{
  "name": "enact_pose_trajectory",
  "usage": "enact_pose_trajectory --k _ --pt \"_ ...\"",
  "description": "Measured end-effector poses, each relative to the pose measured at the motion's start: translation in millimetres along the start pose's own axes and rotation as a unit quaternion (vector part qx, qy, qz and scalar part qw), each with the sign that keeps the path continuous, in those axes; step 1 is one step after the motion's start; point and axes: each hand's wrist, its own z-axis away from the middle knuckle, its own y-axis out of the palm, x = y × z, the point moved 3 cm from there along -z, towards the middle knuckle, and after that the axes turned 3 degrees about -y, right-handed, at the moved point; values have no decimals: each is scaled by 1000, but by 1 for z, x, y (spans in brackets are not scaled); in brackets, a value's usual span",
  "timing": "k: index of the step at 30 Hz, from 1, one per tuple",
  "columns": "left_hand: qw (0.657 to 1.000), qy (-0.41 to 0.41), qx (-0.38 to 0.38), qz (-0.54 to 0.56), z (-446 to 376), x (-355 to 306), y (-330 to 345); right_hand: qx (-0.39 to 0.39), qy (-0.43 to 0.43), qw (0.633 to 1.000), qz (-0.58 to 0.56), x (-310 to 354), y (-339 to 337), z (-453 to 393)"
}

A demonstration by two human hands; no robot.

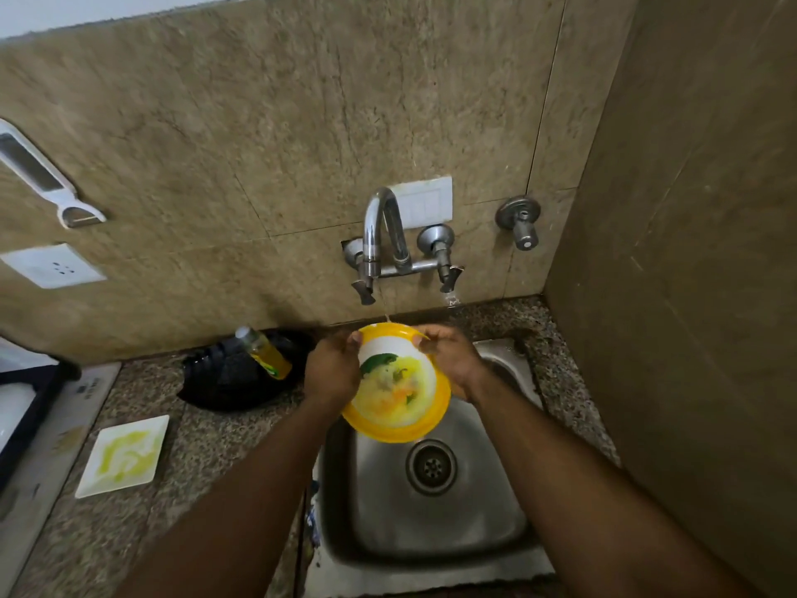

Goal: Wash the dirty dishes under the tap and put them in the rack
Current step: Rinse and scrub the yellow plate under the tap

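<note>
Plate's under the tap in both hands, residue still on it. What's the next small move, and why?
Probably tilt the yellow-rimmed plate so the thin stream runs across its centre: water now lands at the far rim, while the food smears sit lower. The left hand and right hand already grip opposite edges.

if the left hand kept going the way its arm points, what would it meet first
The left hand grips the yellow plate, so that goes along with it. Past the plate, the tap and the tiled wall seem next, though depth is unclear.

A home kitchen: steel sink (435,502) in a granite counter (207,459), wall tap (381,235), stove (26,407) far left.
</note>
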Motion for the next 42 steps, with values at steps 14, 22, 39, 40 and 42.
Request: enact_pose_trajectory --k 14,22,39,40,42 --pt "994 -74 80 21 -12 18 -1 77 64 994 32 -2 0 -2" --pt "997 -51 -12 52 9 -8 4 -177 48 982 -45 -16 2 -1" --pt "986 -91 85 111 -5 4 12 -333 -164 908 192 59 -26 -35" --pt "985 -98 84 118 -5 3 13 -344 -179 891 235 62 -28 -38" --pt "984 -96 80 128 -6 1 13 -343 -202 877 271 63 -30 -41"
